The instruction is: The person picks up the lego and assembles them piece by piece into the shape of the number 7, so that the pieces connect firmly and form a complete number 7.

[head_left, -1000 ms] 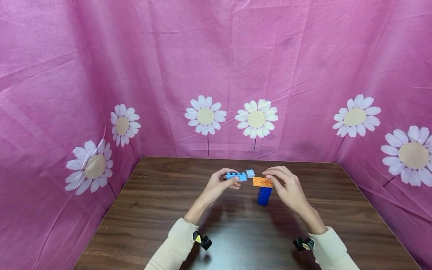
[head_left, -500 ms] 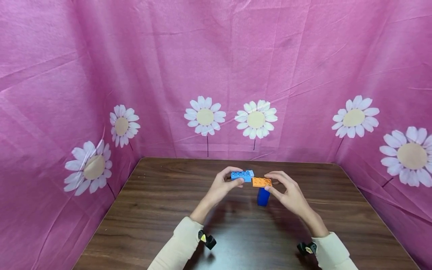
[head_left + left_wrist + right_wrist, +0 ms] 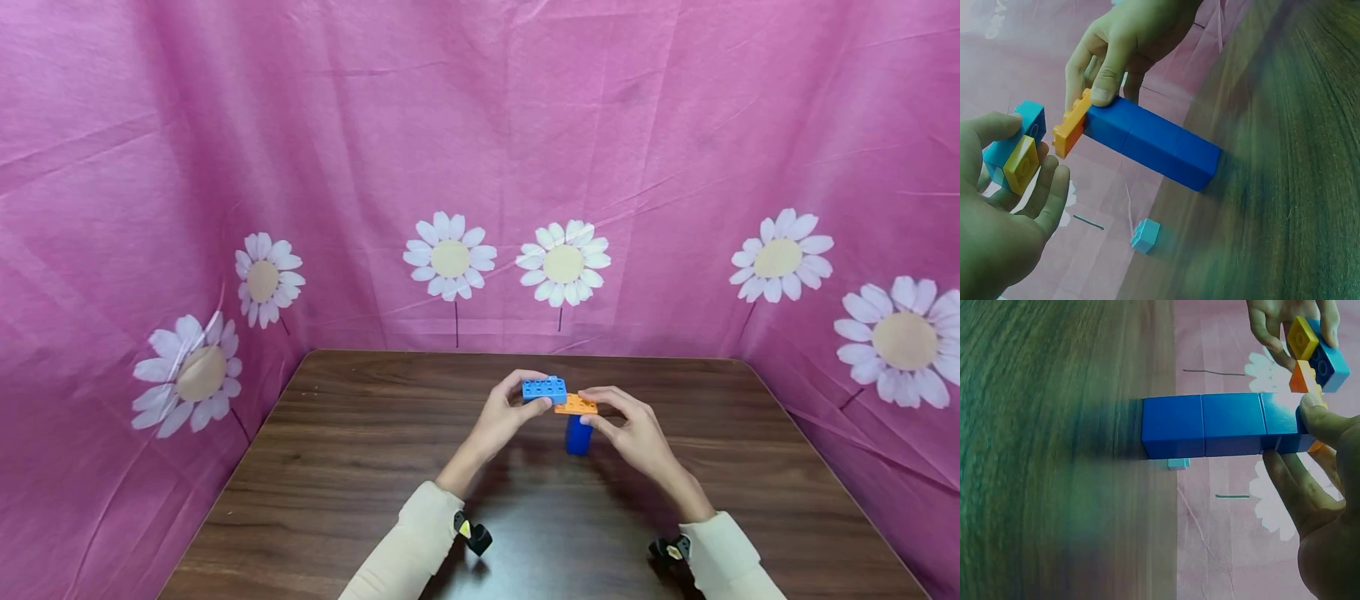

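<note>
My left hand (image 3: 504, 421) pinches a light blue brick (image 3: 544, 390). A yellow brick (image 3: 1022, 164) is fixed to its underside. Close on the right stands an upright tower of dark blue bricks (image 3: 1204, 426), topped by an orange brick (image 3: 576, 405) that juts out to the left. My right hand (image 3: 636, 437) grips the tower's upper end with thumb and fingers just below and at the orange brick. In the left wrist view a gap separates the held bricks from the orange one. The yellow brick is hidden in the head view.
A small pale blue brick (image 3: 1145, 235) lies on the wooden table (image 3: 360, 467) behind the tower, mostly covered by the held brick in the head view. A pink cloth (image 3: 510, 150) with printed daisies hangs round the table's back and sides.
The left hand has carried the light blue brick rightward, up to the orange brick's left end, in front of the small pale brick. The right hand's thumb has shifted lower on the tower.
</note>
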The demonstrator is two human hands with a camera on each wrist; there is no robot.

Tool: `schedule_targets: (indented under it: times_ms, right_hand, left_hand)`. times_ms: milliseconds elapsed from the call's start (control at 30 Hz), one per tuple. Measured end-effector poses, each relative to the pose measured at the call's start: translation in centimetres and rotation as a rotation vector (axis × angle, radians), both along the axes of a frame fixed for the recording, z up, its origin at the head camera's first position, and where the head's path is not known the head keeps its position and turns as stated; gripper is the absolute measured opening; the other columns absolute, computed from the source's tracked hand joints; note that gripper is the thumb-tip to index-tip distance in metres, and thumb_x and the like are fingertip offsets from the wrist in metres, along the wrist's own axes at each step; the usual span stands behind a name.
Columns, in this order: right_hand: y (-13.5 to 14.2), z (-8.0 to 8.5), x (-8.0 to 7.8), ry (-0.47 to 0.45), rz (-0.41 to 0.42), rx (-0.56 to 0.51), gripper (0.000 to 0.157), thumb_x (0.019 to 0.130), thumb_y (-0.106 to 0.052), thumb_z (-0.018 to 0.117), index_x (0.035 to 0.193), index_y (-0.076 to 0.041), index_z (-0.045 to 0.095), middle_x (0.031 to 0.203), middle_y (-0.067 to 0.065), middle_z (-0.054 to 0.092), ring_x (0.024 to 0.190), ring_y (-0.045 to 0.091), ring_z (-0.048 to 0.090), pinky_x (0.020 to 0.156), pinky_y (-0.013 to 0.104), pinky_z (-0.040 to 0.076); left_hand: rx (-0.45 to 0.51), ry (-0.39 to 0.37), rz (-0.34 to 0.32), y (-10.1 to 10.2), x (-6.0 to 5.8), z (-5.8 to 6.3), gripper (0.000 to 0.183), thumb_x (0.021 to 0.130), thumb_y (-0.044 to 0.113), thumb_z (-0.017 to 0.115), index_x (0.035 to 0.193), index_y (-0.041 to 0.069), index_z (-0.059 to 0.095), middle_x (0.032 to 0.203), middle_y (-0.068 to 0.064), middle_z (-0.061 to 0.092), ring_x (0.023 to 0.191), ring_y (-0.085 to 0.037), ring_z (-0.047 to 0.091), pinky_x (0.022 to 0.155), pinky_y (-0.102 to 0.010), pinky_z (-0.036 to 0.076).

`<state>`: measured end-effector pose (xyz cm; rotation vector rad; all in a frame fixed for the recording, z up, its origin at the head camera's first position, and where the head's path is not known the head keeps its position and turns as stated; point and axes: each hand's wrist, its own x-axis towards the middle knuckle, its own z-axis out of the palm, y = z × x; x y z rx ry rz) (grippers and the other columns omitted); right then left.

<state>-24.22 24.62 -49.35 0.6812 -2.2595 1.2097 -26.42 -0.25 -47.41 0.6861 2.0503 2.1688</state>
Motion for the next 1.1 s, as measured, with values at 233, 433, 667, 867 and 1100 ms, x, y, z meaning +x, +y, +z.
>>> schedule_targets:
  times_ms: [233,433,667,867,1100]
  right_hand:
    - [-1.0,-0.2,-0.2,-0.01,0.041,-0.012,0.039,0.086,0.004,0.084,0.121,-0.011,0.078,0.122,0.011,0.077,0.111,0.001,0.07,0.084,0.016,0.06]
    - [-2.1,-0.3,-0.6,0.008,0.05,0.009,0.037,0.086,0.001,0.085,0.121,-0.013,0.079,0.121,0.008,0.078,0.114,0.004,0.07,0.09,0.02,0.06]
    - [-3.1,-0.2,-0.8,-0.005,0.063,-0.002,0.036,0.087,0.001,0.084,0.12,-0.012,0.079,0.121,0.009,0.077,0.113,0.013,0.073,0.085,0.013,0.058]
    - [-3.9,-0.1,-0.9,-0.047,0.05,0.002,0.034,0.089,-0.002,0.083,0.12,-0.014,0.079,0.123,0.008,0.077,0.113,0.019,0.073,0.081,0.017,0.061]
    - [-4.5,-0.2,-1.0,-0.082,0.041,-0.003,0.032,0.09,-0.004,0.083,0.12,-0.013,0.079,0.124,0.008,0.077,0.111,0.022,0.074,0.081,0.029,0.065]
  left_hand:
    - [-0.021,0.002,0.014,-0.1,-0.2,-0.2,0.037,0.099,0.009,0.074,0.135,0.009,0.067,0.125,-0.021,0.07,0.098,-0.012,0.065,0.083,-0.023,0.058]
    - [-0.055,0.011,0.036,-0.7,-0.4,-0.4,0.038,0.099,0.009,0.075,0.136,0.009,0.067,0.126,-0.019,0.07,0.097,-0.014,0.065,0.085,-0.032,0.06]
    - [-0.093,0.031,0.038,-1.8,-0.5,-0.6,0.036,0.1,0.011,0.075,0.135,0.008,0.067,0.126,-0.018,0.069,0.1,-0.016,0.065,0.083,-0.025,0.059]
    - [-0.067,-0.024,0.003,-2.2,-0.4,0.2,0.032,0.103,0.013,0.071,0.132,0.004,0.062,0.122,-0.019,0.065,0.091,-0.019,0.069,0.082,-0.036,0.065]
    - [-0.03,-0.122,0.046,-1.6,-0.7,0.8,0.033,0.109,0.032,0.062,0.123,0.002,0.057,0.118,-0.015,0.065,0.084,-0.014,0.07,0.081,-0.043,0.066]
